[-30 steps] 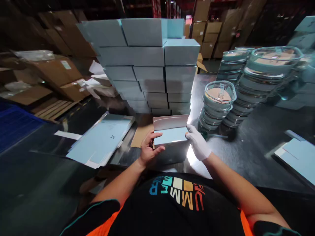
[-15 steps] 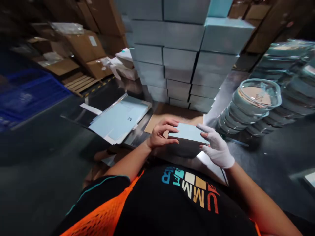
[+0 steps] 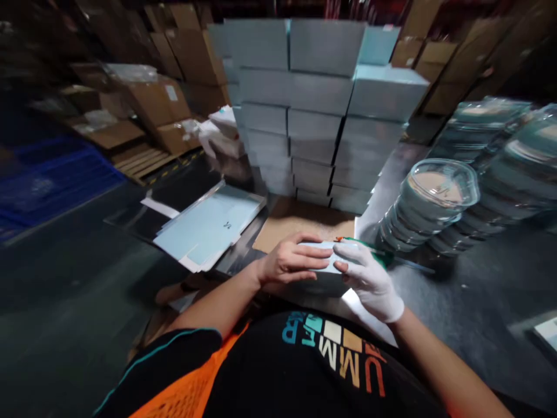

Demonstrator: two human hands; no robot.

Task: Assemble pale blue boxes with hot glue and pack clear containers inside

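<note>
A small pale blue box (image 3: pixel 321 265) with a dark front side lies in front of me at the table's near edge. My left hand (image 3: pixel 292 259), bare, rests on its left part, fingers stretched flat across the top. My right hand (image 3: pixel 368 276) wears a white glove that leaves some fingertips bare; its outstretched fingers lie over the box's right part. The fingertips of both hands nearly meet on the top. Just behind my right hand shows a green thing (image 3: pixel 382 255) with an orange tip, mostly hidden, its kind unclear.
A brown cardboard sheet (image 3: pixel 278 223) lies beyond the box, before a tall stack of grey-blue boxes (image 3: pixel 319 128). Pale blue sheets (image 3: pixel 209 226) lie at left. Stacked clear containers (image 3: pixel 439 186) stand at right. Cartons (image 3: pixel 152 101) and blue crates (image 3: pixel 56 177) are farther left.
Both hands have slid inward from the box's ends onto its top, fingers flatter. The box sits lower in view, and the green thing now shows behind my right hand. The view has tilted upward.
</note>
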